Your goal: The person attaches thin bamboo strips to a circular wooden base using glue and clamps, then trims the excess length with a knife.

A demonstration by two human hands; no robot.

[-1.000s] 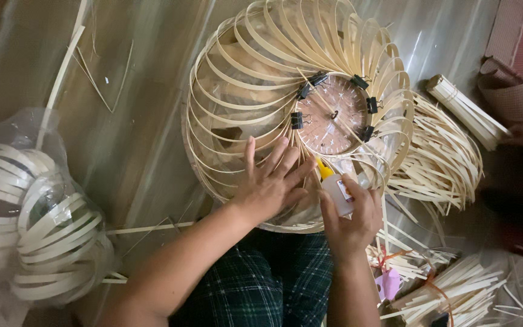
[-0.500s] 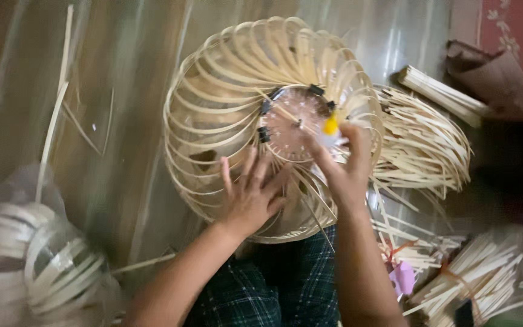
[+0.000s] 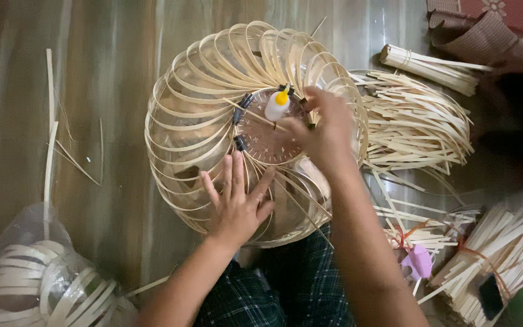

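The small glue bottle (image 3: 277, 105) with the yellow cap is now raised from beside the lower rim of the bamboo strip lampshade (image 3: 213, 91) to its round wooden hub (image 3: 267, 136). The right hand (image 3: 322, 130) is shifted up with it. The left hand (image 3: 237, 203) is slid lower, its fingers (image 3: 231, 178) spread wider over the strips.

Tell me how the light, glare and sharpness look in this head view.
Head view: dim, warm light; pale streaks of glare run down the shiny floor; the bamboo strip frame and left hand are fairly sharp; the right hand by the small glue bottle is slightly soft; the right edge falls into dark shadow.
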